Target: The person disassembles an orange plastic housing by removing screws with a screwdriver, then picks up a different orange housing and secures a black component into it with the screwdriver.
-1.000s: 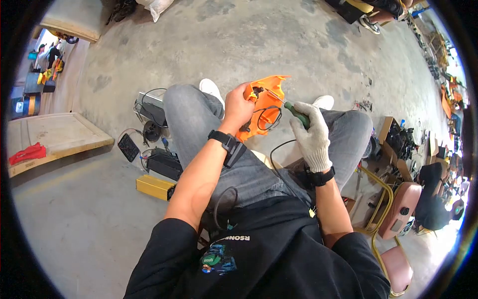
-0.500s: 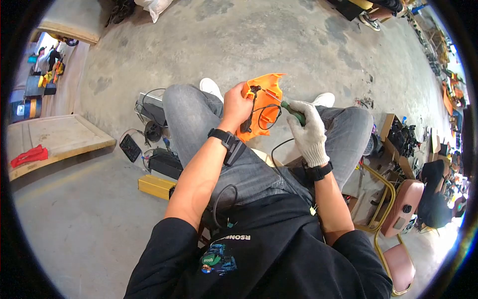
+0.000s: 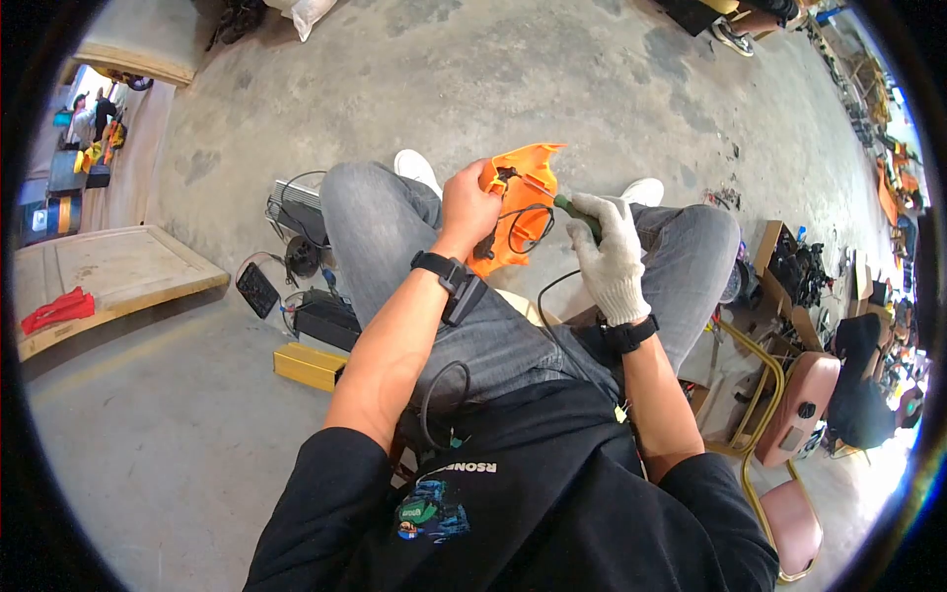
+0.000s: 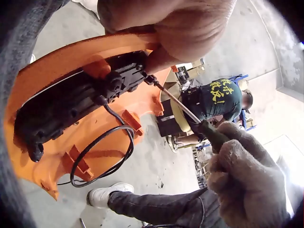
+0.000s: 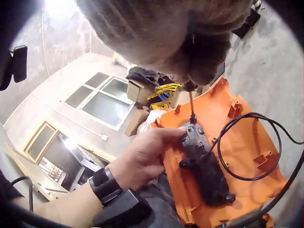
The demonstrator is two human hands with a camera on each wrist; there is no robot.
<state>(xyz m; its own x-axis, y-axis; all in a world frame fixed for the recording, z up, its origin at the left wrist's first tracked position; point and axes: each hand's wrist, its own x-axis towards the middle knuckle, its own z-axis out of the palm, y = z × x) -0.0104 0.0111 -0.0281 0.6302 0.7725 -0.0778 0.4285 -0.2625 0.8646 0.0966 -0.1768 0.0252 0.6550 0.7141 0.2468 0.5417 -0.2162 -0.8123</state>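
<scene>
An orange plastic shell [image 3: 533,173] is gripped at its edge by my bare left hand [image 3: 469,209], the thumb near the black part. Inside the shell lies a long black module [image 4: 71,99] with a looped black cable [image 5: 221,164]. My gloved right hand [image 3: 610,259] holds a screwdriver by its green handle [image 4: 214,136]. The screwdriver's metal shaft [image 5: 191,105] meets the upper end of the module in both wrist views. Most of the handle is hidden by the glove in the right wrist view.
A yellow box [image 3: 308,366] and black devices lie on the floor at the left, beside a wooden panel [image 3: 118,271] with a red cloth [image 3: 59,309]. At the right stand a pink chair [image 3: 801,407] and a carton of black parts [image 3: 789,266]. Another person [image 4: 221,102] sits beyond.
The orange shell has shifted slightly left and upright in the head view. My right hand has moved a little up and left with the screwdriver, still holding it.
</scene>
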